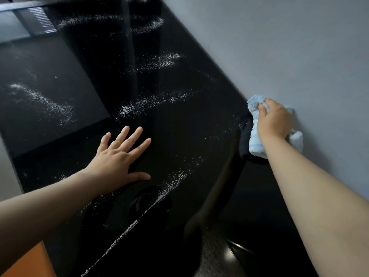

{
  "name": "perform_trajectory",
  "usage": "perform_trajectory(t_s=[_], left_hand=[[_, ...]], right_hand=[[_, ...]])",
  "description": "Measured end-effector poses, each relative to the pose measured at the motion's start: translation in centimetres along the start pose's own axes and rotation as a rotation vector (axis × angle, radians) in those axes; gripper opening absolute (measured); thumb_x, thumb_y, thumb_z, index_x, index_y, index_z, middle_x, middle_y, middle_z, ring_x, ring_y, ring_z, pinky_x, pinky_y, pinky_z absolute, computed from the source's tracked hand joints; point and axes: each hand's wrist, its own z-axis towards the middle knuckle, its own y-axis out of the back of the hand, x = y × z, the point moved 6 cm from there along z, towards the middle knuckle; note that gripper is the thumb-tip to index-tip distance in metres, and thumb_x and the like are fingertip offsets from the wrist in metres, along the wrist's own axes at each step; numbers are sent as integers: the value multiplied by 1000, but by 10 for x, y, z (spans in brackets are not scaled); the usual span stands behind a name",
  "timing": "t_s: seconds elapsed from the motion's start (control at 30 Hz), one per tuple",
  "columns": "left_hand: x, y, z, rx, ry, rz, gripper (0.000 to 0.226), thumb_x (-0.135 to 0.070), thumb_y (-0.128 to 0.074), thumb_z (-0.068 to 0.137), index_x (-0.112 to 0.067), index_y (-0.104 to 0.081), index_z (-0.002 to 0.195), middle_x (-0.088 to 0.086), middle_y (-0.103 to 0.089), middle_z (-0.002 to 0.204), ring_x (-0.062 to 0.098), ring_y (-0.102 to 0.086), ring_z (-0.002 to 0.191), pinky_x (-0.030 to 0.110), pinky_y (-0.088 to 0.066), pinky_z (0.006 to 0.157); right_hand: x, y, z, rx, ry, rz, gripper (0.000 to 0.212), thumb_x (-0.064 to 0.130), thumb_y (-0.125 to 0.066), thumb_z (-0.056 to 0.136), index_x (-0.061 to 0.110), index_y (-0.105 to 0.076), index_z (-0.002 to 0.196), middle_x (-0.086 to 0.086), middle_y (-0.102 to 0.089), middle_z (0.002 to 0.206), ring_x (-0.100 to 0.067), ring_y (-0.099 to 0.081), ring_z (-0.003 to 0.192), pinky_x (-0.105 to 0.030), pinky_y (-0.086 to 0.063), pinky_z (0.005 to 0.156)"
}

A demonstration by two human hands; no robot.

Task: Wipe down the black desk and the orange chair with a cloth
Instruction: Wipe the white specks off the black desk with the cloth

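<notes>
Here's the desk [179, 136], black and glossy, running along the grey wall [279, 47] on its right edge. The left hand [117, 158] lies flat on the top, palm down, fingers straight and spread, thumb out to the side, holding nothing; it sits nearer the left edge than the wall. Over on the right, the right hand [273, 120] has its fingers curled into the cloth [256, 144], a fluffy blue-and-white one, bunched up. The cloth sits right at the desk's right edge, pressed into the line where the top meets the wall, with folds spilling out both above and below the hand. White dust [159, 60] lies in streaks over the surface: several bands across the far half, a patch toward the far left, a cluster just beyond the left fingertips, and a thin bright line running from the near edge up toward the middle. The polished top mirrors the right forearm as a dark shape. At the near left corner, past the desk's edge, an orange surface [26, 260] peeks in; what it belongs to, I cannot tell.
</notes>
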Motion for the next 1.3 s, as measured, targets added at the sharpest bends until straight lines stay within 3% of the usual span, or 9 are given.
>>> perform_trajectory(t_s=[0.33, 0.47, 0.6, 0.77, 1.1, 1.3], left_hand=[[0, -1, 0, -10, -7, -8, 99, -95, 0, 57, -46, 28, 138, -12, 39, 149, 18, 34, 139, 51, 11, 117], [-1, 1, -1, -9, -2, -26, 98, -89, -11, 60, -46, 25, 140, -11, 36, 151, 18, 32, 141, 51, 11, 117], [-2, 2, -1, -9, 1, -36, 98, -89, -12, 60, -46, 23, 141, -12, 35, 151, 17, 33, 139, 51, 11, 117], [-2, 2, -1, 1, 6, -21, 102, -89, -12, 60, -44, 19, 146, -10, 36, 150, 17, 31, 140, 51, 10, 117], [-2, 3, 0, 7, 24, -10, 99, -86, -30, 70, -43, 13, 149, -8, 28, 157, 21, 24, 145, 52, 8, 118], [-3, 4, 0, 7, 23, -25, 98, -85, -33, 72, -43, 11, 149, -7, 27, 157, 21, 25, 145, 52, 10, 117]], right_hand=[[2, -11, -2, 105, -5, 31, 29, 30, -49, 95, 13, -63, 114, -17, -67, 102, -36, -56, 98, -34, -39, 79], [8, -11, -16, 127, 24, 49, 23, 29, -48, 95, 11, -62, 94, -14, -66, 89, -36, -56, 84, -36, -41, 69], [18, -10, -33, 131, 31, 29, 23, 31, -47, 95, 18, -52, 77, -6, -57, 74, -25, -49, 69, -31, -33, 60], [34, -8, -53, 131, 60, 29, 23, 30, -47, 95, 15, -61, 86, -3, -60, 77, -22, -52, 74, -30, -37, 62], [61, -2, -89, 151, 69, 14, 24, 27, -47, 96, 12, -60, 84, 5, -50, 72, -20, -51, 74, -34, -44, 61], [74, 2, -114, 164, 76, 28, 23, 28, -48, 97, 14, -65, 99, -1, -66, 89, -23, -59, 85, -34, -45, 66]])
